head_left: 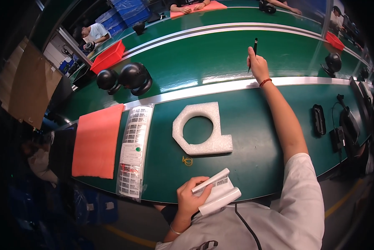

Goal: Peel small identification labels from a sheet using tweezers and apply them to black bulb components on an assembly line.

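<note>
My left hand is closed around a partly rolled white label sheet near the table's front edge, its two sides curled up. Stretched far forward over the white rail, my right hand grips a slim black pointed tool; whether it is a pen or tweezers I cannot tell. Between my arms a white foam block with a large round hole lies flat on the green table. Just below it are thin yellow rubber bands.
Left of the foam lie a long label sheet in clear plastic and an orange foam sheet. Black rounded devices stand beyond the rail near a red bin. A black case and cabled adapter lie right. Other people work across.
</note>
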The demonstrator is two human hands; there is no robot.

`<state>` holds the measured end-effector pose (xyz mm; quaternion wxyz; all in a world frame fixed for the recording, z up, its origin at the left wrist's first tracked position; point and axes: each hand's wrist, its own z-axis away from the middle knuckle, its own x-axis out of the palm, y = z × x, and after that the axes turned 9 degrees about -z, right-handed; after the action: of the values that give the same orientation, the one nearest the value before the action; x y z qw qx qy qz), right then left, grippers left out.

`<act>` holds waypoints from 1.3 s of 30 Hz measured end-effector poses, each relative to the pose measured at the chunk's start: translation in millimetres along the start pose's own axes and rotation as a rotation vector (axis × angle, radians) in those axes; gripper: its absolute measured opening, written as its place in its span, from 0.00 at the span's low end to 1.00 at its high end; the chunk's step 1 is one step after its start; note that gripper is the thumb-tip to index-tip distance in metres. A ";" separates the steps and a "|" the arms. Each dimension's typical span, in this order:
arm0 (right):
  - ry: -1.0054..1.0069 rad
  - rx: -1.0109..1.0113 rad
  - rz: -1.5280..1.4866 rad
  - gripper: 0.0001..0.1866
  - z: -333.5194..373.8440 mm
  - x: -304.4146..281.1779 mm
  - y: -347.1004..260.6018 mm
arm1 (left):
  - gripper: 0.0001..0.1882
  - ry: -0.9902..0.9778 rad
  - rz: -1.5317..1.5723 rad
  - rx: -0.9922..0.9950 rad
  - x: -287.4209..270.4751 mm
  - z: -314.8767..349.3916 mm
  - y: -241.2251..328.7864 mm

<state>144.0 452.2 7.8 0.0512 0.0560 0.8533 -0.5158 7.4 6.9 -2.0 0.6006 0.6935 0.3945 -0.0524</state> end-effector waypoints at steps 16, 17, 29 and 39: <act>-0.255 0.038 -0.132 0.30 24.7 34.6 -46.1 | 0.11 0.005 -0.008 -0.011 -0.7 0.1 1.2; -0.230 0.046 0.014 0.29 25.8 34.8 -45.3 | 0.11 0.008 -0.013 -0.007 -1.2 0.2 1.1; -0.228 0.065 0.195 0.25 28.9 31.3 -37.9 | 0.11 0.003 -0.011 -0.004 2.1 -0.4 0.7; -0.494 -0.200 0.096 0.23 44.6 55.2 -43.9 | 0.10 -0.010 -0.027 0.025 -2.4 -1.3 1.3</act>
<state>84.2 394.8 17.5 0.2877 -0.0365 0.8580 -0.4240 6.1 7.0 0.7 0.5930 0.6954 0.4001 -0.0691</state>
